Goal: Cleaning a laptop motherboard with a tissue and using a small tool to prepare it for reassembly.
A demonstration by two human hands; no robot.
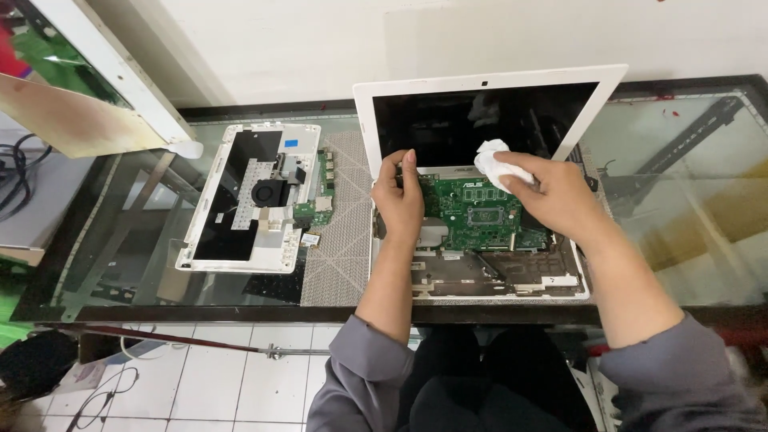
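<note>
Green motherboard (474,214) lies bare in the opened white laptop (488,240) at our twelve o'clock. Our left hand (400,200) grips its left edge, fingers curled. Our right hand (556,196) pinches a crumpled white tissue (494,156) against its top edge. At ten o'clock, a detached keyboard cover (252,196) rests on the glass table (688,200).

A second white laptop shell (248,196) with a black fan lies left of centre on the glass surface (688,200); grey mat (344,232) beside it; white tiled floor (216,384) at lower left.
</note>
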